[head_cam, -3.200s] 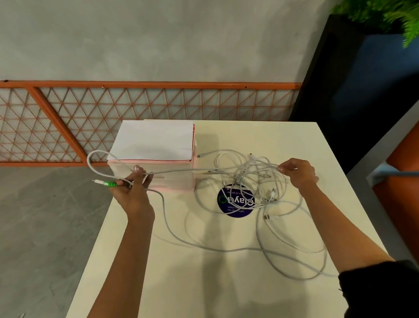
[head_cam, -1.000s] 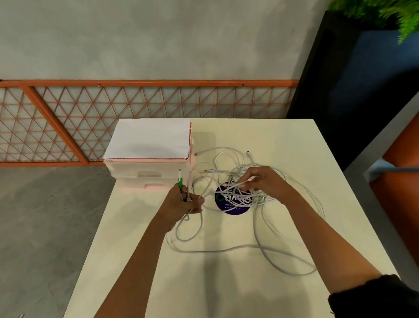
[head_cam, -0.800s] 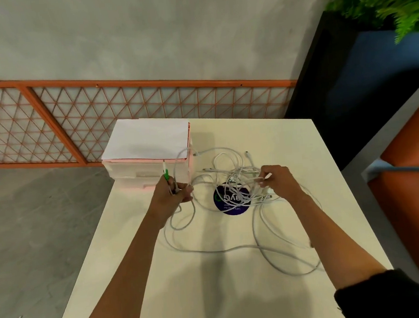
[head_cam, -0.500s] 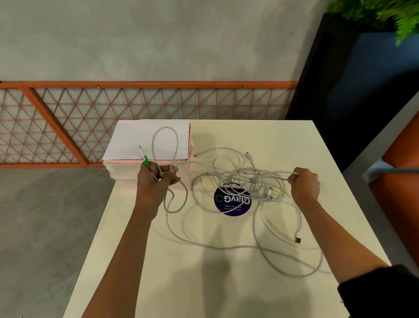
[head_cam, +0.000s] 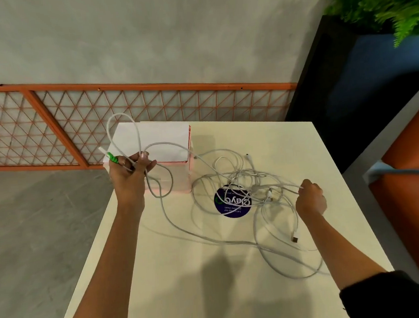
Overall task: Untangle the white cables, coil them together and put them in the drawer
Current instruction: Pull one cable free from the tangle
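The left hand [head_cam: 129, 174] grips a loop of the white cables [head_cam: 256, 187]; the right hand [head_cam: 310, 198] pinches one strand. The tangle, centre-right on the table [head_cam: 188, 286], half covers a sticker [head_cam: 232, 206], and the left hand hides much of the drawer unit [head_cam: 161, 137] front.

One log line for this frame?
step: untangling | left hand: grips loops, green plug | right hand: pinches one strand | cables: mostly tangled on table | drawers: behind left hand
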Action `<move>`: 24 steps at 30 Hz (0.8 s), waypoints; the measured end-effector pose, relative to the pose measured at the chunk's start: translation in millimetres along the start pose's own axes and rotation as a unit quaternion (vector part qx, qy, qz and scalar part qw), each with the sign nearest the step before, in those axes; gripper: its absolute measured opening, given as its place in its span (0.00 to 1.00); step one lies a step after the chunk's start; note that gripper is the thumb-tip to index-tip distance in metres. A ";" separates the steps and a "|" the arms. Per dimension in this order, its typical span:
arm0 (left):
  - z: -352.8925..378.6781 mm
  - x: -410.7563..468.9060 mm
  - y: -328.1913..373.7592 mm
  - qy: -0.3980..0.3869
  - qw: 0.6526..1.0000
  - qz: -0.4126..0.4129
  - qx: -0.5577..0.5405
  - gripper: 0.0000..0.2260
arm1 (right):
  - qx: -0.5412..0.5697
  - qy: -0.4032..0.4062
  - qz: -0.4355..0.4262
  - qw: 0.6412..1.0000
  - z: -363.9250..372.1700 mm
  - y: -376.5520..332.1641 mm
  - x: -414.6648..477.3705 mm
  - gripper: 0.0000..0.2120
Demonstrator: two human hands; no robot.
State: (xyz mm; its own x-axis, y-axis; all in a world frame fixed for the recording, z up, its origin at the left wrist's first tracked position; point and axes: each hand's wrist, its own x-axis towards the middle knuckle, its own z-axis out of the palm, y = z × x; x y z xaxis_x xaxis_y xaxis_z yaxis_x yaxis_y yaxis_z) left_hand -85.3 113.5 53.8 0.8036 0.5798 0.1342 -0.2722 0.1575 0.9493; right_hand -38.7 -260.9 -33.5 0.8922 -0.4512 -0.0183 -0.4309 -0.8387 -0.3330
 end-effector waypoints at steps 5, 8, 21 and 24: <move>19.5 -12.0 -3.6 -0.039 0.999 -0.017 0.022 0.04 | -0.208 -0.176 -0.087 0.958 -12.8 -14.5 3.6 0.15; 28.3 -17.4 -3.3 -0.051 0.998 -0.024 0.018 0.13 | -0.349 -0.317 -0.154 0.868 -44.6 -43.2 7.0 0.09; 35.3 -26.7 1.3 -0.079 0.996 -0.029 0.029 0.17 | 0.070 -0.340 -0.302 0.888 17.9 -83.7 -27.8 0.03; 29.8 -27.4 -2.4 -0.089 0.994 -0.035 0.058 0.10 | 0.156 -0.243 -0.286 0.913 12.3 -89.2 -23.1 0.07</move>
State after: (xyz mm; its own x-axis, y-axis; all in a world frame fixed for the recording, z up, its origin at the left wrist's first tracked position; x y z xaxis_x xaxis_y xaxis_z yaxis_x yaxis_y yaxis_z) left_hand -90.8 73.5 56.3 0.9026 0.4176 0.1046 -0.1575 0.0942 0.9830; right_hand -19.2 -171.9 -15.0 0.9464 0.2870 -0.1485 0.1169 -0.7324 -0.6707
